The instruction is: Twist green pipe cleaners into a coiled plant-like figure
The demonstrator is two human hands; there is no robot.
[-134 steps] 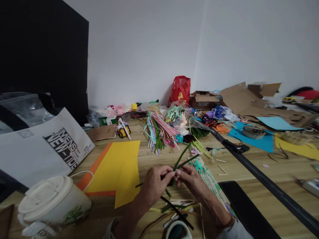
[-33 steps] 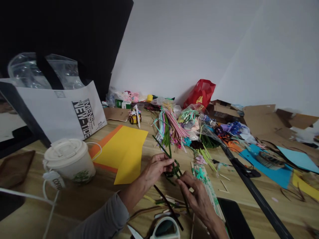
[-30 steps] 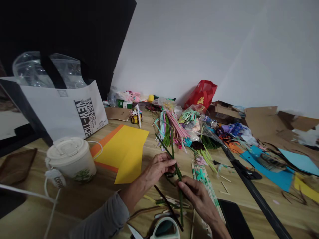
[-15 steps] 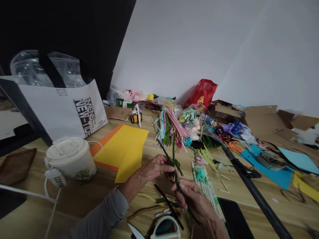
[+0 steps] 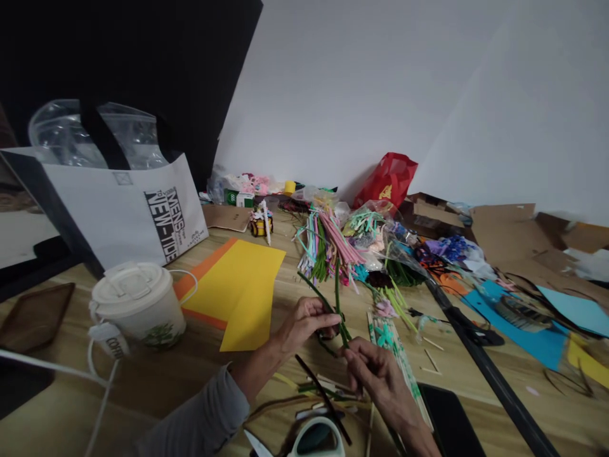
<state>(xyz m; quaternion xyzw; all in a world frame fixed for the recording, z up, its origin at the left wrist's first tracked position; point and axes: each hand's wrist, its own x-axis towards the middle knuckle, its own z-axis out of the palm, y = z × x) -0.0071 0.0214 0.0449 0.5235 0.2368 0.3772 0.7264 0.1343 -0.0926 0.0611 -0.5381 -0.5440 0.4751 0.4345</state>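
Note:
Green pipe cleaners (image 5: pixel 337 285) stick up from between my two hands, one upright and one slanting to the left. My left hand (image 5: pixel 311 324) pinches them at the middle, thumb and forefinger pressed together. Lower down and to the right, my right hand (image 5: pixel 373 371) grips their lower part with closed fingertips. Below the hands lie a dark brown strip (image 5: pixel 323 400) and scissors with a pale handle (image 5: pixel 318 438). Just right of my right hand are bundled sticks in green-patterned wrap (image 5: pixel 397 355).
Yellow paper (image 5: pixel 247 279) and a lidded cup (image 5: pixel 137 301) are on the left, by a white bag (image 5: pixel 114 209). Pipe cleaner bundles (image 5: pixel 328 238) lie ahead. A phone (image 5: pixel 450 419) and a long black bar (image 5: pixel 485 368) are on the right.
My right hand has shifted slightly right and turned, its fingertips now closed lower on the green pipe cleaners. The upright stem has moved a little right. My left hand has stayed close to its place.

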